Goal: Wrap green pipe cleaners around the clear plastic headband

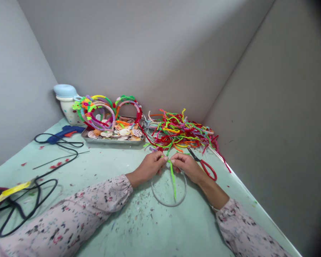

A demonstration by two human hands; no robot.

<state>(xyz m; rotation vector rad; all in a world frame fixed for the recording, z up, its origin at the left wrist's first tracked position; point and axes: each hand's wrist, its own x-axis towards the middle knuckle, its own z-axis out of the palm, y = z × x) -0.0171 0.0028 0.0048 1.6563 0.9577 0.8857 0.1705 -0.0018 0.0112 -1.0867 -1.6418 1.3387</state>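
Observation:
My left hand (153, 165) and my right hand (186, 165) meet just above the table, fingertips pinched close together. Between them they grip a bright green pipe cleaner (173, 180), one end of which hangs down toward me. A thin grey hoop (169, 205) lies under and between the hands, its top part hidden by the fingers. Whether the pipe cleaner is wound on the hoop there cannot be made out. Red-handled scissors (209, 169) rest beside my right hand, blades pointing away from me.
A pile of colourful pipe cleaners (182, 130) lies behind my hands. Left of it, a metal tray (115, 141) holds seashells and wrapped hoops (107, 107). Farther left are a blue glue gun (65, 132), a white cup with a blue lid (66, 92) and a loose black cord (39, 192).

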